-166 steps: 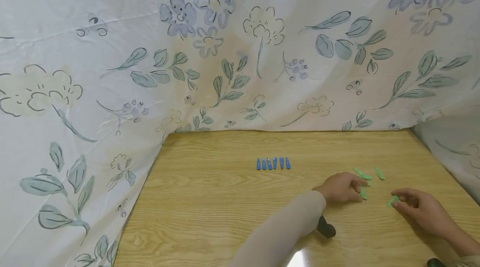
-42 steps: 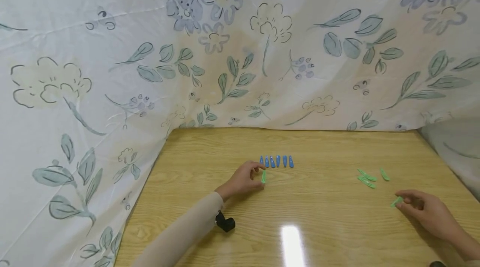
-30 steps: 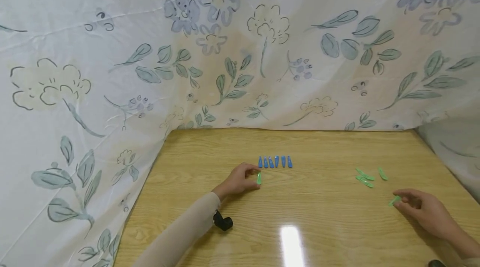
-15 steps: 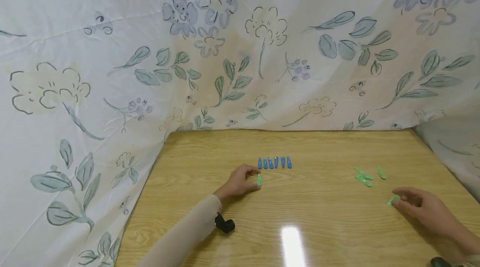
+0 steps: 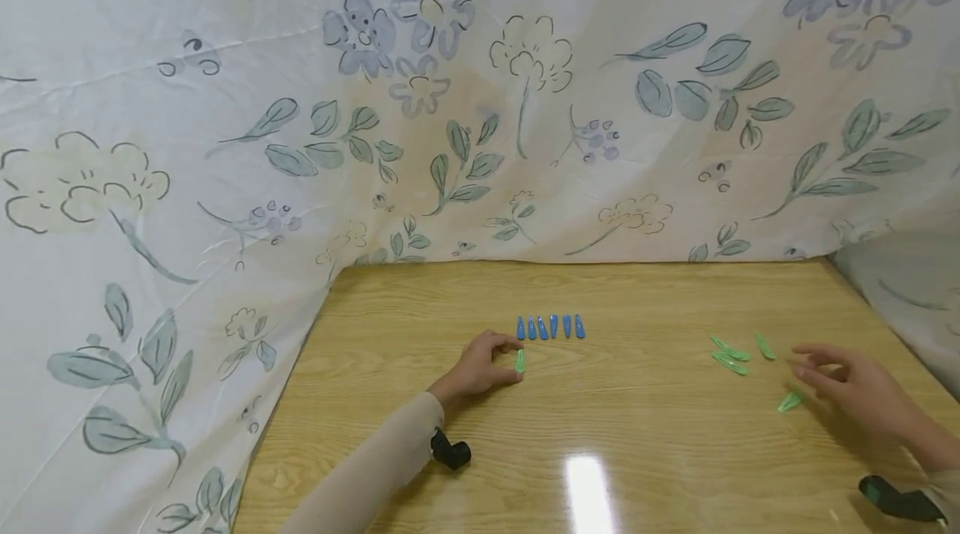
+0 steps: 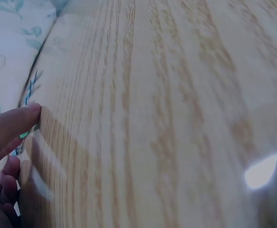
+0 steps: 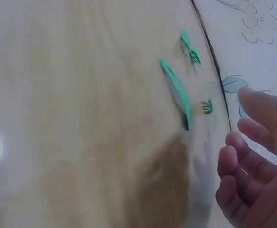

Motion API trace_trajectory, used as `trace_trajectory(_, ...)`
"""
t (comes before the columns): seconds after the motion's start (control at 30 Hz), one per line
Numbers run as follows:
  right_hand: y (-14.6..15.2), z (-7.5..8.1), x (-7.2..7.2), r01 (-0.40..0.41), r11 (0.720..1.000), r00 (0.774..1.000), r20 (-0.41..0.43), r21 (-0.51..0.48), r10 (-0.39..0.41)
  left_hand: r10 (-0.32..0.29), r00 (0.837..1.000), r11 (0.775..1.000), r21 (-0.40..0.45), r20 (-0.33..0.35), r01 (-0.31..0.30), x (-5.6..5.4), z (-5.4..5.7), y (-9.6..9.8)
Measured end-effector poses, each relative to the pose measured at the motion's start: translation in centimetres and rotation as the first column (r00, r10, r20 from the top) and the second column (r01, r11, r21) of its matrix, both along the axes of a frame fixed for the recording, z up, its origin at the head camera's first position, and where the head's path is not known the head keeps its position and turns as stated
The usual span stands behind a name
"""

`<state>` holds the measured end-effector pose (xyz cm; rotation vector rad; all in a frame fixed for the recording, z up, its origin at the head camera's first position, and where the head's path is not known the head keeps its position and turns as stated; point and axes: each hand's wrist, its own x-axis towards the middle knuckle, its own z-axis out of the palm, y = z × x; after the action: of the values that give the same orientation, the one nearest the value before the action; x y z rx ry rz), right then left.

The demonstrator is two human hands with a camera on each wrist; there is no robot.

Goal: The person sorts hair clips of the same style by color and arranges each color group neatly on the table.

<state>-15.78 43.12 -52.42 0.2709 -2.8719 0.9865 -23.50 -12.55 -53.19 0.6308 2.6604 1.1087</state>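
Observation:
My left hand [image 5: 476,365] pinches a green hair clip [image 5: 520,361] between thumb and fingers, just in front of a row of several blue hair clips [image 5: 554,326]. In the left wrist view the fingers [image 6: 14,124] mostly hide that clip. My right hand [image 5: 862,388] holds nothing, its fingers loosely bent above the table at the right. A single green hair clip [image 5: 789,402] lies just to the left of it. Farther back rest more green hair clips: two side by side [image 5: 729,362] and one slanted [image 5: 764,346].
A wood-grain table [image 5: 420,301] carries everything. Floral cloth [image 5: 465,142] hangs along its back and sides. Black wrist devices [image 5: 452,451] sit under both forearms. Light glares off the table's front [image 5: 588,488].
My left hand has carried a green hair clip from the right-hand group to the blue row. My right hand has let go of its green clip and moved up and away from it.

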Motion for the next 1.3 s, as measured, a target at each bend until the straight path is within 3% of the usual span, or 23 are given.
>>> trace_trajectory(0.37, 0.4, 0.4, -3.3, -0.127, 0.992, 0.992, -0.021, 0.006, 0.127, -0.01, 1.0, 1.0, -0.004, 0.007, 0.01, 0.6, 0.5, 0.0)
trace_trajectory(0.63, 0.2, 0.3, -4.3, -0.188, 0.982, 0.982, -0.017, 0.006, 0.188, -0.008, 1.0, 1.0, -0.009, -0.015, 0.008, 0.3, 0.2, -0.1)
trace_trajectory(1.0, 0.1, -0.4, -5.2, -0.207, 0.978, 0.975, -0.077, 0.013, 0.208, 0.005, 1.0, 1.0, -0.018, -0.014, -0.005, 0.3, 0.3, -0.1)
trace_trajectory(1.3, -0.2, -0.3, -5.5, -0.17, 0.98, 0.984, -0.032, 0.107, 0.174, 0.004, 1.0, 1.0, -0.015, -0.002, -0.004, 0.4, 0.4, 0.1)
